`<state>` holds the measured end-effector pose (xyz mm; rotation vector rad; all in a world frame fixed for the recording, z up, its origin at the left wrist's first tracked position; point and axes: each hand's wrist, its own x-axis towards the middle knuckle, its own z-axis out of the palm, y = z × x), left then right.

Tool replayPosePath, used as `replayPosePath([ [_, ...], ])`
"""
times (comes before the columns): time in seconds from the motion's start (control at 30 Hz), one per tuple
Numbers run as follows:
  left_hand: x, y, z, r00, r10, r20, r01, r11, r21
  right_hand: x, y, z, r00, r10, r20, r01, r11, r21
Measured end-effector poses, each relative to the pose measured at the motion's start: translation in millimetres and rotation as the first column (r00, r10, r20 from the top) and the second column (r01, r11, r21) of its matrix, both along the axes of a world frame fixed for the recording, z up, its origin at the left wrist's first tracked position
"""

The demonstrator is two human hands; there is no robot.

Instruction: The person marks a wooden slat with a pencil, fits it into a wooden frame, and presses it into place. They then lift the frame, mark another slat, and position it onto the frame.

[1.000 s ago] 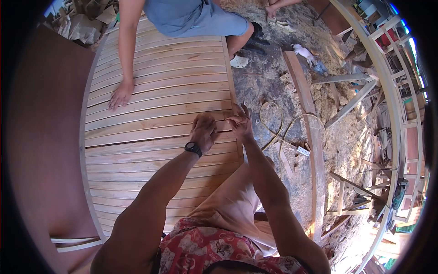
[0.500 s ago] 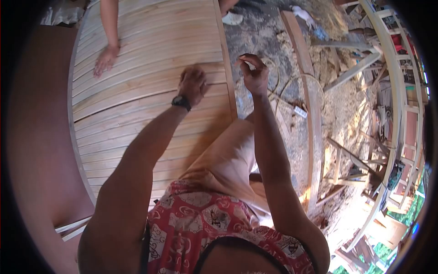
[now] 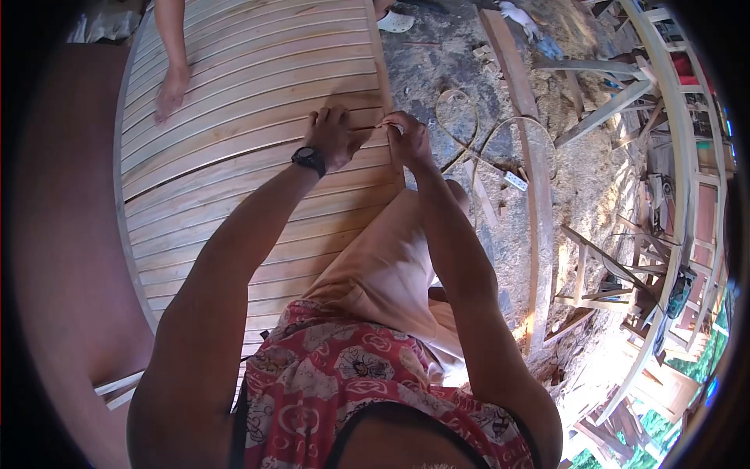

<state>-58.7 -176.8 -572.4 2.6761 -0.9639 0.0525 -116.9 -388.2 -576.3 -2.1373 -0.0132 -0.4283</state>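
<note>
A slatted wooden panel [image 3: 258, 125] lies in front of me, its pale strips running crosswise inside a frame. My left hand [image 3: 332, 139], with a black watch on the wrist, rests on the slats near the right edge, fingers bent and apart. Just right of it, my right hand [image 3: 408, 141] is at the panel's side rail, thumb and finger pinched together. Whatever is between those fingertips is too small to name. A dark gap between slats runs left from my left hand.
Another person's hand [image 3: 172, 94] is over the panel's upper left. On the ground at right are a looped cord [image 3: 478, 144], a white power strip [image 3: 516, 180], a long wooden beam [image 3: 539, 227] and a white sandal [image 3: 396, 22]. A brown board [image 3: 70, 211] stands at left.
My right hand has moved left and slightly down, from over the ground to the panel's edge. My left hand stays about in place, its fingers more spread. The other person's hand shifted slightly.
</note>
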Motion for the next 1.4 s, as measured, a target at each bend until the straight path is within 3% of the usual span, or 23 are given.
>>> replayPosePath([
  [0.2,8.6,3.1,17.6,0.998,-0.049,-0.035,0.051,0.997,0.055,8.2,-2.9,-7.0,0.999,0.051,-0.002,-0.051,0.990,-0.129],
  [0.37,19.8,5.7,23.4,0.975,-0.221,-0.012,0.216,0.941,0.262,12.2,-2.0,-12.8,0.997,0.080,-0.005,-0.080,0.987,-0.141],
  [0.47,21.4,3.1,34.2,0.963,-0.252,-0.093,0.269,0.912,0.310,13.8,-2.8,-15.4,0.995,0.095,0.010,-0.093,0.986,-0.141],
  [0.57,22.4,4.5,31.9,0.956,-0.284,-0.069,0.291,0.902,0.318,14.5,-2.5,-15.9,0.995,0.103,0.001,-0.102,0.986,-0.132],
  [1.13,24.3,4.9,32.4,0.943,-0.331,-0.038,0.322,0.873,0.366,13.5,-1.4,-8.0,0.989,0.134,-0.055,-0.140,0.981,-0.137],
  [1.2,23.9,5.1,31.1,0.943,-0.330,-0.038,0.320,0.871,0.372,12.1,-0.7,-11.0,0.990,0.102,-0.097,-0.108,0.992,-0.059],
  [1.4,18.5,5.4,26.8,0.956,-0.292,-0.022,0.279,0.884,0.375,8.1,-3.8,-17.6,0.999,0.033,-0.030,-0.035,0.996,-0.079],
])
